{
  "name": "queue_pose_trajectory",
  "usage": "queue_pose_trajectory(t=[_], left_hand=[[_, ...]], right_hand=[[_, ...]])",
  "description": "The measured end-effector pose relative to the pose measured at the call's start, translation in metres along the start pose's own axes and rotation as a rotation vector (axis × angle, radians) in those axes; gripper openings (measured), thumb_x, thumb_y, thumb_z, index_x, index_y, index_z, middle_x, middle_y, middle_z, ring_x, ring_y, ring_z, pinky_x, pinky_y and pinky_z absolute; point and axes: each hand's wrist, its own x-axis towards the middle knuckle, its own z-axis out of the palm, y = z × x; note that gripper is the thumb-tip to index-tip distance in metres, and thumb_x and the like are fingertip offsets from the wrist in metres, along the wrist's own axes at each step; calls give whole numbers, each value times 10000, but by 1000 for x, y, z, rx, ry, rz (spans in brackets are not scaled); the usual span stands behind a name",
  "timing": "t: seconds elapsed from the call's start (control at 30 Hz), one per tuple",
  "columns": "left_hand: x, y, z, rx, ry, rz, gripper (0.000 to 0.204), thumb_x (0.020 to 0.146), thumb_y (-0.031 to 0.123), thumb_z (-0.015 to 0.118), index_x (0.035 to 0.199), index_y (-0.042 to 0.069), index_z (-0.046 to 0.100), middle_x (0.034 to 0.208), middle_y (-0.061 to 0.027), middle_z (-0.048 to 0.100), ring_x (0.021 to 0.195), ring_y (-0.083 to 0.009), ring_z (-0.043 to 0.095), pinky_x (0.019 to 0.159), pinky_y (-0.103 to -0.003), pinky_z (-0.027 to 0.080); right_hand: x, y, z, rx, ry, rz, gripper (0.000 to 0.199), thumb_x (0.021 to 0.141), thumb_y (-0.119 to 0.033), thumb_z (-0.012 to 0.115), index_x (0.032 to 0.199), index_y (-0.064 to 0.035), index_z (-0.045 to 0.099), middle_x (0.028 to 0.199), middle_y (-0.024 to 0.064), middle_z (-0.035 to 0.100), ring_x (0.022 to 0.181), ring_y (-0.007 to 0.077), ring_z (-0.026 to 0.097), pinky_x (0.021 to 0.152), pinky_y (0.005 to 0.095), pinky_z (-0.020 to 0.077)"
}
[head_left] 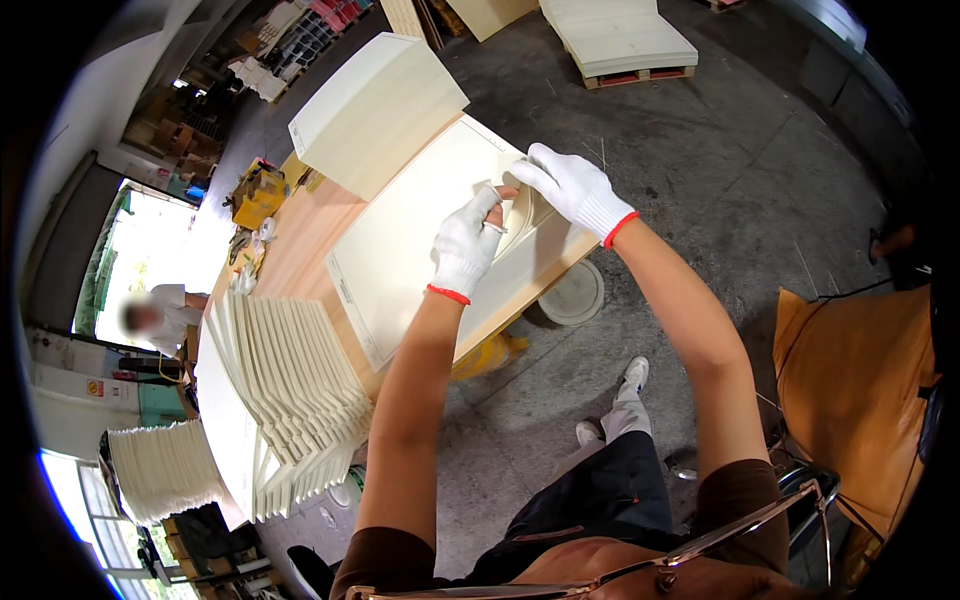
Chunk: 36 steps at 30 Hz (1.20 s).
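Observation:
A large white sheet (415,255) with a thin dark border line and small print at its edges lies on a wood-topped table (310,225). Near its right corner a cream edge or strip (524,222) curls upward. My left hand (468,240), in a white glove with a red cuff and some bare fingertips, is closed in a pinch just over this curl; its grip is partly hidden. At the same corner my right hand (577,187), gloved alike, closes on the sheet's edge, thumb toward the left hand. Its other fingertips are hidden.
Behind the sheet stands a stack of cream sheets (385,120); a fanned stack (290,385) covers the table's left end. Below the table edge are a round pale lid or bucket (572,293) and yellow material. A loaded pallet (625,45) stands far off. Another person (170,315) is at the left.

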Motion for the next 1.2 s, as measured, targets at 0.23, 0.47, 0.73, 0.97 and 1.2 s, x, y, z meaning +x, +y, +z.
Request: queue_pose_trajectory(t=[0.23, 0.47, 0.73, 0.97, 1.2], left_hand=[[-2, 1, 0, 86, 31, 94, 286, 895, 231, 660, 1169, 152, 663, 856, -56, 633, 672, -122, 542, 693, -285, 483], [-4, 9, -1, 84, 10, 37, 368, 838, 228, 750, 1189, 168, 660, 815, -67, 631, 576, -112, 497, 615, -273, 465], [-5, 18, -4, 102, 23, 8, 289, 952, 201, 568, 1231, 180, 642, 929, -144, 695, 792, -198, 668, 763, -319, 523], [-6, 19, -5, 146, -64, -27, 360, 854, 219, 738, 1203, 193, 655, 872, -112, 680, 680, -140, 619, 696, -292, 512], [-6, 4, -2, 180, 28, 182, 441, 848, 220, 739, 1274, 236, 626, 923, -109, 709, 723, -204, 682, 726, -322, 545]], right_hand=[[-9, -5, 13, 178, 84, 129, 538, 995, -580, 334, 1043, -89, 551, 899, 238, 651, 902, 455, 613, 770, 512, 463], [-11, 1, 18, 192, 128, 90, 485, 1007, -545, 335, 1060, -115, 553, 891, 233, 651, 872, 446, 617, 729, 520, 466], [-11, 5, 21, 118, 142, 63, 440, 1014, -521, 350, 1037, -114, 517, 830, 216, 650, 809, 421, 631, 660, 516, 474], [-12, 6, 26, 128, 160, 52, 420, 1017, -505, 339, 1061, -134, 530, 883, 198, 652, 816, 419, 630, 678, 510, 473], [-19, -2, 13, 338, 136, 96, 449, 991, -535, 373, 1050, -139, 575, 931, 170, 651, 867, 392, 637, 745, 474, 486]])
